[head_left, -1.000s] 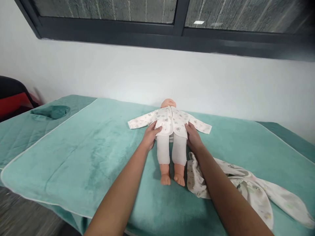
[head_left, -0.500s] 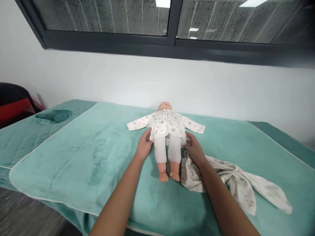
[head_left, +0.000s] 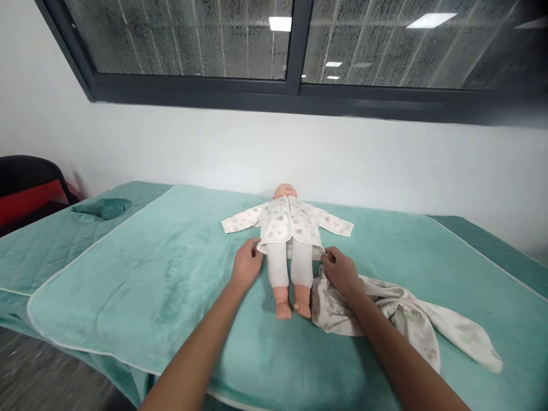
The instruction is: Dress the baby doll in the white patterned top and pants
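Note:
A baby doll (head_left: 281,294) lies on its back, head toward the wall and bare feet toward me. It wears a white printed baby jacket (head_left: 278,224) with both sleeves spread sideways, and its legs are white down to the shins. My left hand (head_left: 247,264) pinches the jacket's lower hem at the left side. On the opposite side, my right hand (head_left: 341,273) has its fingers closed on the hem's right corner. Crumpled printed baby pants (head_left: 422,325) lie right of the doll's feet, partly under my right forearm.
The teal padded cover (head_left: 141,285) spreads over the bed, with a sunken hole (head_left: 103,208) at the far left. A white wall (head_left: 192,148) and a dark-framed window (head_left: 295,100) stand behind. A black and red chair (head_left: 32,191) is at the left.
Both hands have closed on the jacket's lower corners and drawn them slightly outward and toward me. The camera view has tilted up a little. The doll and pants stay in place.

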`<state>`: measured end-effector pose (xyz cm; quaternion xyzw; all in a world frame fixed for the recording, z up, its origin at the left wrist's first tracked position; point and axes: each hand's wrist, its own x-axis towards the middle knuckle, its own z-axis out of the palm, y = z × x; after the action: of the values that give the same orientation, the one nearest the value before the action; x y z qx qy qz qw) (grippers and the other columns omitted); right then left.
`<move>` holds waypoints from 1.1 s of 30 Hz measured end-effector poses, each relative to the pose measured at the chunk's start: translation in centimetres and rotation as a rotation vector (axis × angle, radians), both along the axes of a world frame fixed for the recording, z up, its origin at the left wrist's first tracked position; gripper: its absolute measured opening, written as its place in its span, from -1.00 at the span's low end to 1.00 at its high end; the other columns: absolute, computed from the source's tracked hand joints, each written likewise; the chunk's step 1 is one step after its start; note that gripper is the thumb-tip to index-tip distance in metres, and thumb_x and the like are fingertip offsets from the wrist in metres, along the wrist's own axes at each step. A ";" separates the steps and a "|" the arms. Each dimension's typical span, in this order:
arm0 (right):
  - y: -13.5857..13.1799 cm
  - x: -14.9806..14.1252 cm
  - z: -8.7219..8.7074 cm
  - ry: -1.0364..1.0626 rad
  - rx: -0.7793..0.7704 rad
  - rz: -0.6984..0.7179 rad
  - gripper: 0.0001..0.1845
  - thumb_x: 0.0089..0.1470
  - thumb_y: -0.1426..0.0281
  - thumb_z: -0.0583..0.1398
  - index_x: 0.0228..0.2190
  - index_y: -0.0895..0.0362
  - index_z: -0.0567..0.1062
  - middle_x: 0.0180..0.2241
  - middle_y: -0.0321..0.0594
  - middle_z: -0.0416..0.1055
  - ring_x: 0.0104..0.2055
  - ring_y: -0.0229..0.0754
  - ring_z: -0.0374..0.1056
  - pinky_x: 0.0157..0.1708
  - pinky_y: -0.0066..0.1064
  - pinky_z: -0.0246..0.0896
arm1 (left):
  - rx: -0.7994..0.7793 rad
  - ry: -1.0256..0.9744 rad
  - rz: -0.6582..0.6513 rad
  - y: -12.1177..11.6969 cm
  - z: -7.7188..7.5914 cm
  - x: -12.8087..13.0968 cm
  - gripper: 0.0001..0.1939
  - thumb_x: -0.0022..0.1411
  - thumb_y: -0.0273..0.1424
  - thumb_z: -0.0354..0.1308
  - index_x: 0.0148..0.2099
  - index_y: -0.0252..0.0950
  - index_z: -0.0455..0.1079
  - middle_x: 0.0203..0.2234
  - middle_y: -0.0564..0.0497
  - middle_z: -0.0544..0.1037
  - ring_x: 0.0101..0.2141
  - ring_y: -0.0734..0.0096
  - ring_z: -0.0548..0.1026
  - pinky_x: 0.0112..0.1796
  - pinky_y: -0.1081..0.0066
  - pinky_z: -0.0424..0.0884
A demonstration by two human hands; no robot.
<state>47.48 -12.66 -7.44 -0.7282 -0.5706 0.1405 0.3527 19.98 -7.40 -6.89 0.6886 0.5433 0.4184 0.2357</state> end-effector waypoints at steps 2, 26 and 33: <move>0.0 1.2 0.0 0.038 -0.006 0.023 -0.70 0.07 0.17 0.06 -0.34 0.08 0.49 -0.49 -0.25 0.46 -0.42 -0.13 0.32 -0.36 -0.35 0.11 | 0.074 0.143 0.089 0.9 0.0 -1.7 -0.62 0.19 -0.46 0.00 0.06 -0.30 0.38 -0.23 -0.11 0.52 -0.19 0.18 0.47 -0.10 0.22 0.38; 14.9 16.0 -4.1 -0.032 0.297 -0.342 -0.47 0.04 0.29 -0.01 0.02 0.17 0.41 -0.05 -0.07 0.42 -0.13 -0.03 0.33 -0.02 -0.15 0.23 | 0.206 1.034 0.355 14.6 0.3 -9.2 -0.43 0.25 -0.57 -0.19 0.30 -0.41 0.12 -0.03 -0.27 0.43 -0.05 -0.01 0.35 -0.17 0.13 0.27; 14.6 15.4 -4.0 -0.062 0.317 -0.396 -0.43 0.02 0.31 0.04 0.05 0.28 0.39 -0.05 0.11 0.38 0.00 0.10 0.27 0.07 -0.03 0.13 | 0.163 0.968 0.371 13.9 0.3 -9.1 -0.48 0.27 -0.53 -0.17 0.26 -0.28 0.22 -0.01 -0.23 0.43 -0.05 -0.01 0.38 -0.16 0.13 0.30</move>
<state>62.90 1.94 -11.43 -0.7652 -0.4424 -0.0448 0.4655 10.91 6.46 -6.60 0.7114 0.6687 0.1277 -0.1746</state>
